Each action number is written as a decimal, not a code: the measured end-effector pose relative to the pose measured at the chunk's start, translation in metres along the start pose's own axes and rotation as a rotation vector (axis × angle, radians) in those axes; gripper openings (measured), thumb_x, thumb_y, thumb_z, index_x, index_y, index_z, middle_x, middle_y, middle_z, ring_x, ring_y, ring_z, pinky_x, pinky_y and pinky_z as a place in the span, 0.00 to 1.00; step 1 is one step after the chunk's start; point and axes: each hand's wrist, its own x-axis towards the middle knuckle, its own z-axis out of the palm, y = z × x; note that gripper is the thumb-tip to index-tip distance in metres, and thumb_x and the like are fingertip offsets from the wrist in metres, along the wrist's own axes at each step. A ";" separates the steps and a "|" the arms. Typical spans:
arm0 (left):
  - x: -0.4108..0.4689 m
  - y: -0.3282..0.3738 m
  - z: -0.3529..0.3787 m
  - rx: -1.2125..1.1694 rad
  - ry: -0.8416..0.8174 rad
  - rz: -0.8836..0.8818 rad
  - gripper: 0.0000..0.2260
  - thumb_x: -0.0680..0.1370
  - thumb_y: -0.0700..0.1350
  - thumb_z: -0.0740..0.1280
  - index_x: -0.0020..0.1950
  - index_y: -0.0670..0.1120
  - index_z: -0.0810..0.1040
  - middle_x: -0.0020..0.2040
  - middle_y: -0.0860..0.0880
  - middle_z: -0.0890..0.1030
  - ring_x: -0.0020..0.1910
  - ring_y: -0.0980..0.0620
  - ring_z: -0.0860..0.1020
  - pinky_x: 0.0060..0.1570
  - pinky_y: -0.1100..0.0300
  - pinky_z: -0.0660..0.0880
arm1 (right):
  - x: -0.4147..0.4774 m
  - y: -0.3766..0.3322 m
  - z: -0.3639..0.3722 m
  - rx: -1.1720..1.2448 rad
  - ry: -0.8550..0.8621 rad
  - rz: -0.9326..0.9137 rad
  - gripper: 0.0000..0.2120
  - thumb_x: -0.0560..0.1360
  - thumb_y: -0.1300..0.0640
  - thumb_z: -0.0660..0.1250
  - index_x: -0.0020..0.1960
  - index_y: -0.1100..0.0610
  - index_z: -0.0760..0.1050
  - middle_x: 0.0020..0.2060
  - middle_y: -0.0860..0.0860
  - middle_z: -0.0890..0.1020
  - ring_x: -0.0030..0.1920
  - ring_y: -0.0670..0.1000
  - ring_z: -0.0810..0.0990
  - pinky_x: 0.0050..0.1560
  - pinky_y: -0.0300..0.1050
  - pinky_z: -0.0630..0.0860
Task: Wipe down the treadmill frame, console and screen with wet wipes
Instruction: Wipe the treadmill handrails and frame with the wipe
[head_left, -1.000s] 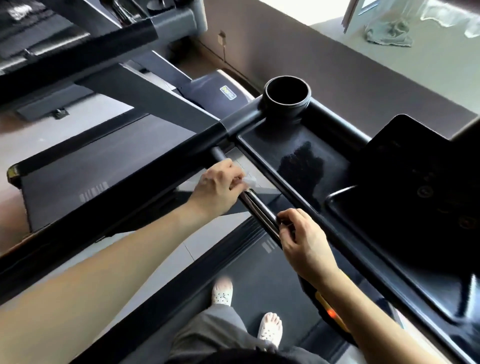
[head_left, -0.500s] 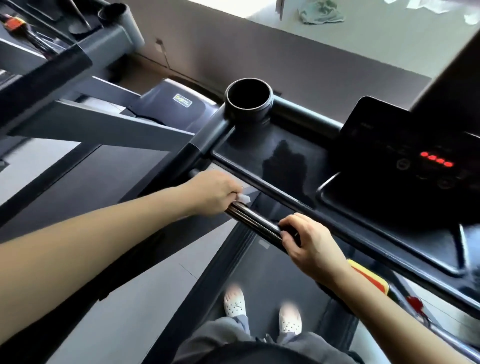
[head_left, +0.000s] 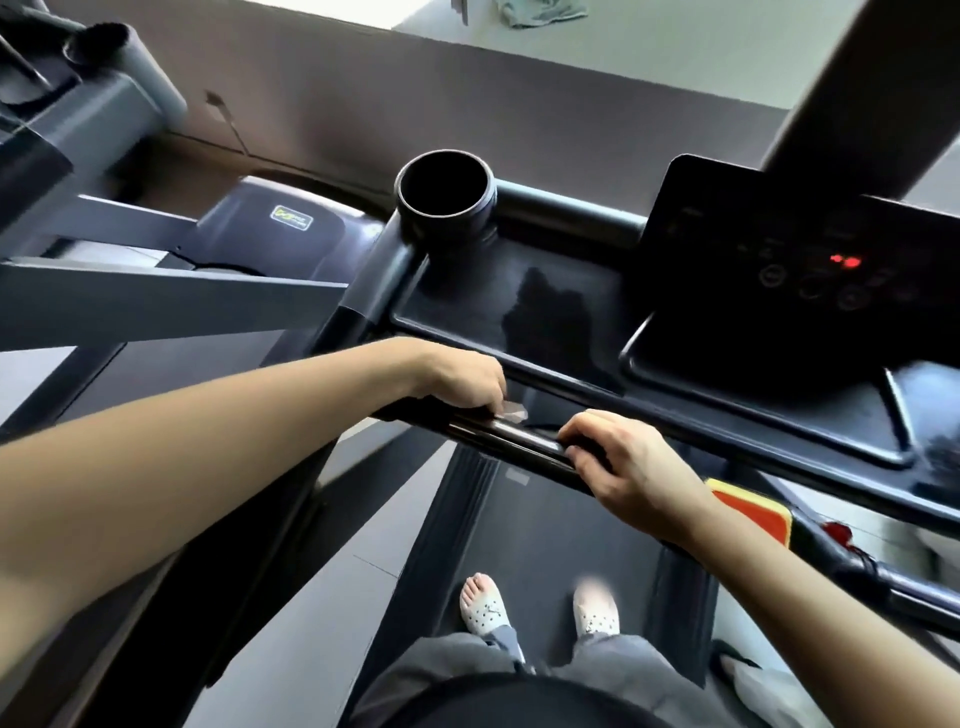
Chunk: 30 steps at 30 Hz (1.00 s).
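Left hand (head_left: 465, 382): fingers (head_left: 485, 402) curled over, pinning the wet wipe (head_left: 513, 411) to the handlebar (head_left: 498, 435). Right hand (head_left: 631, 470): fingers clamped round the same bar, just right of the wipe. Beyond the fingers lies the console tray (head_left: 457, 306), with the cup holder (head_left: 444, 218) at its far-left corner. The screen (head_left: 737, 249) is farther right, red lights lit.
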 end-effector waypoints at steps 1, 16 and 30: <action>0.002 0.004 0.002 -0.063 -0.002 0.017 0.10 0.79 0.45 0.67 0.39 0.45 0.79 0.35 0.51 0.76 0.36 0.52 0.73 0.39 0.57 0.69 | 0.000 -0.001 0.000 -0.003 0.000 0.007 0.04 0.79 0.53 0.65 0.51 0.50 0.77 0.44 0.42 0.79 0.45 0.46 0.79 0.49 0.45 0.77; -0.027 0.023 0.023 0.300 0.234 0.220 0.16 0.83 0.52 0.60 0.39 0.47 0.75 0.39 0.47 0.79 0.43 0.43 0.77 0.42 0.54 0.70 | 0.000 0.000 0.005 -0.069 0.022 0.029 0.09 0.82 0.52 0.59 0.54 0.51 0.77 0.46 0.41 0.78 0.46 0.44 0.78 0.51 0.44 0.76; -0.056 -0.044 0.065 0.203 0.961 0.353 0.14 0.76 0.56 0.62 0.43 0.49 0.83 0.39 0.52 0.79 0.39 0.48 0.78 0.39 0.56 0.71 | 0.083 -0.058 0.025 0.236 -0.239 0.269 0.15 0.81 0.59 0.61 0.38 0.65 0.73 0.31 0.52 0.71 0.35 0.49 0.68 0.40 0.55 0.69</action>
